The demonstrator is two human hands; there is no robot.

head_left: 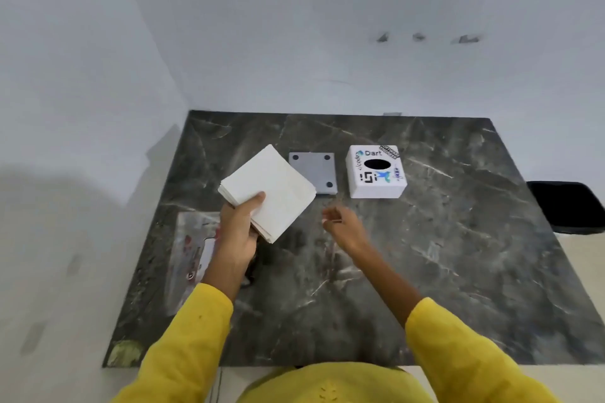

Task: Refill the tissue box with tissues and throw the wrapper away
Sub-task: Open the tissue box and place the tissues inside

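The dark veined marble-pattern tabletop [442, 271] carried all the work items and stood against a white wall. A black bin-like container [566, 206] sat just past its right edge, partly out of frame; it was judged the likely destination for the wrapper.

The clear crumpled plastic wrapper with red print [193, 249] lay flat near the left edge of the tabletop, empty and loose. A sleeve passing over it could have swept it to the floor.

The thick square stack of white paper tissues [271, 193] was raised above the tabletop, tilted, clamped at one corner by the left hand [239, 229], thumb on top and fingers beneath. Held by one corner only, the lower sheets could have fanned out or slipped.

The white cube-shaped tissue box with stickers and a dark oval slot [376, 173] stood slot-up at the far centre. Its grey square base plate with four dark round feet [313, 172] lay detached just to its left. The box would have needed inverting for loading; forcing sheets through the slot risked crumpling.

The right hand [343, 226] hovered empty, fingers loosely curled and apart, near the stack
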